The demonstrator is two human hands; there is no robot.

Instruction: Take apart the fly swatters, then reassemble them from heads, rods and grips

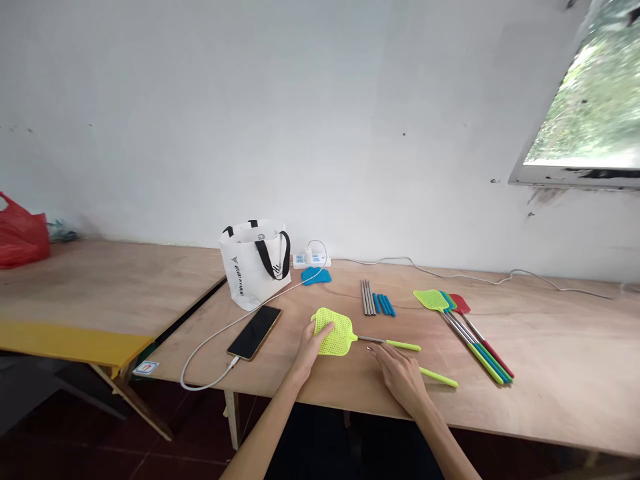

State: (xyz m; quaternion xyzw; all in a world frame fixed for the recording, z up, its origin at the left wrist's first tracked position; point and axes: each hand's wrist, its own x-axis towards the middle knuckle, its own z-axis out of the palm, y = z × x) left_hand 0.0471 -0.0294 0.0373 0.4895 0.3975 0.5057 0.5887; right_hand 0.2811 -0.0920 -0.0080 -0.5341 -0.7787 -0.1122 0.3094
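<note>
The swatter head [339,333] is pinched at its edge by the left hand [311,348]; the right hand [400,375] is kept spread, empty. The thin rod [373,339] might be bent if pulled askew.

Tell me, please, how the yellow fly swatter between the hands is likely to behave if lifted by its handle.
The yellow fly swatter probably weighs little: its head is open mesh and its rod thin. The head, touched by the left hand, would likely flex and wobble. Lying flat on the table, it seems unlikely to roll.
</note>
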